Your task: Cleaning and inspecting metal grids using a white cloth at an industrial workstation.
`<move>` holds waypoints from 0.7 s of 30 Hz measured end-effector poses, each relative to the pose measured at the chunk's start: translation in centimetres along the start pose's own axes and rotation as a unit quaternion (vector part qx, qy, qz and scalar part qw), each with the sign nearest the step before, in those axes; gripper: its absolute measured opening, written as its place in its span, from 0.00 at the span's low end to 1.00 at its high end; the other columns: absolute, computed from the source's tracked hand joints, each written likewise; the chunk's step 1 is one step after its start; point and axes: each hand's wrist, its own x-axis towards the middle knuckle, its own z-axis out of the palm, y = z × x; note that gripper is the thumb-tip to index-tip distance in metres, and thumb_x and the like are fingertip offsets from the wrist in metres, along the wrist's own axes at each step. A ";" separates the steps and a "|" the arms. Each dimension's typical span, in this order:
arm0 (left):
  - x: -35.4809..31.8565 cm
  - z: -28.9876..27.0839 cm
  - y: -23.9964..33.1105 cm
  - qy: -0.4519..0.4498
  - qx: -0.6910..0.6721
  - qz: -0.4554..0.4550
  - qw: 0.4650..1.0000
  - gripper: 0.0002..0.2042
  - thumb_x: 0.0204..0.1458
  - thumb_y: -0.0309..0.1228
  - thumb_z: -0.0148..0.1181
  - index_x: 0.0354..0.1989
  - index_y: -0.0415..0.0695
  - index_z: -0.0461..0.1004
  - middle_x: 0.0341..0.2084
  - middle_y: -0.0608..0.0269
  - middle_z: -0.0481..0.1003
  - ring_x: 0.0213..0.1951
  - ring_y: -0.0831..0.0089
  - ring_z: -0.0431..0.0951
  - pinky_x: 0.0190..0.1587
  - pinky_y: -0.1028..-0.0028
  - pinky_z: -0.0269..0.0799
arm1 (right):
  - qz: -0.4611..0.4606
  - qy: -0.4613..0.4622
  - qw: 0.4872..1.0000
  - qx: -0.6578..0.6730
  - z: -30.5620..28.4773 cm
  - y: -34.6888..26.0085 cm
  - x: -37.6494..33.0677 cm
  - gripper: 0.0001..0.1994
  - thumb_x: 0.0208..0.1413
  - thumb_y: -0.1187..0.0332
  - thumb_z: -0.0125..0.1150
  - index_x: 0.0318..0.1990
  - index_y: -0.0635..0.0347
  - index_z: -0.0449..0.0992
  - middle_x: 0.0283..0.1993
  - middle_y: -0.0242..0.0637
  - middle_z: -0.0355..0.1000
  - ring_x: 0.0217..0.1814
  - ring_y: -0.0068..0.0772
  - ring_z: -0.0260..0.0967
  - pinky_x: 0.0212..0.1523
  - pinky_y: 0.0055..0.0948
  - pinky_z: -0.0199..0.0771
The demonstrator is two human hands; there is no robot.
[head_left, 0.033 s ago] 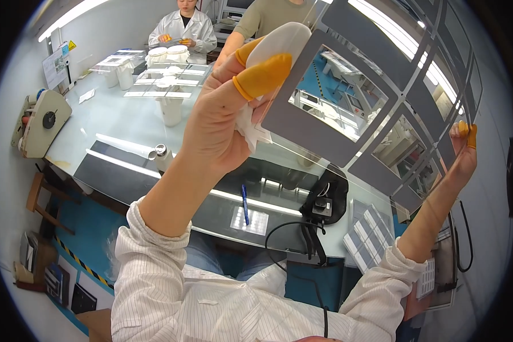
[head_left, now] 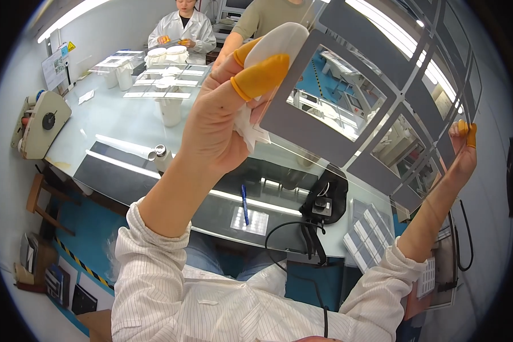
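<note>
My left hand (head_left: 222, 114), with yellow finger cots on its thumb and a finger, is raised near the middle and closed on a smooth white oval pad (head_left: 276, 44). Crumpled white tissue (head_left: 246, 130) shows at its palm. The pad and thumb meet the left edge of a large clear sheet (head_left: 302, 117) printed with grey frames around see-through windows. Whether this hand also bears the sheet, I cannot tell. At the sheet's far right edge my right hand (head_left: 463, 145), also in yellow cots, grips it between thumb and fingers. The sheet is held up, tilted, over the bench.
Below lies a glass-topped bench (head_left: 119, 117) with a blue pen (head_left: 245, 204), a metal flask (head_left: 161, 155) and a black device with a cable (head_left: 325, 202). More printed sheets (head_left: 367, 236) lie at right. A tape dispenser-like machine (head_left: 43, 122) stands left. Two people work beyond.
</note>
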 end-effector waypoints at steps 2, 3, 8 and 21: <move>0.1 0.4 -0.2 -0.003 0.008 -0.004 1.000 0.20 0.54 0.30 0.51 0.54 0.36 0.57 0.30 0.58 0.65 0.29 0.81 0.69 0.31 0.84 0.72 | -0.036 0.031 0.999 -0.022 1.2 0.4 -0.5 0.14 0.63 0.65 0.39 0.34 0.68 0.67 0.30 0.41 0.60 0.35 0.28 0.55 0.39 0.20 0.59; 0.0 0.9 -0.2 0.037 0.008 -0.009 0.999 0.19 0.55 0.30 0.51 0.53 0.36 0.58 0.29 0.58 0.65 0.28 0.81 0.68 0.31 0.83 0.72 | -0.038 0.036 0.998 -0.024 0.7 0.4 -0.3 0.14 0.63 0.65 0.39 0.34 0.68 0.67 0.30 0.41 0.60 0.35 0.28 0.55 0.39 0.20 0.59; -0.3 -0.2 -0.3 0.090 0.025 -0.006 0.996 0.17 0.50 0.25 0.54 0.50 0.39 0.66 0.30 0.67 0.71 0.26 0.89 0.69 0.25 0.89 0.67 | -0.025 -0.061 0.998 -0.003 0.1 0.3 -0.2 0.13 0.63 0.63 0.38 0.35 0.62 0.66 0.31 0.37 0.59 0.37 0.27 0.56 0.45 0.23 0.57; -4.5 0.0 -0.9 0.142 0.087 -0.078 0.983 0.20 0.45 0.22 0.60 0.49 0.39 0.68 0.30 0.65 0.72 0.24 0.84 0.68 0.26 0.85 0.63 | -0.119 0.060 0.986 0.096 3.3 1.9 -4.2 0.09 0.59 0.71 0.45 0.32 0.66 0.70 0.26 0.37 0.60 0.31 0.29 0.50 0.36 0.24 0.54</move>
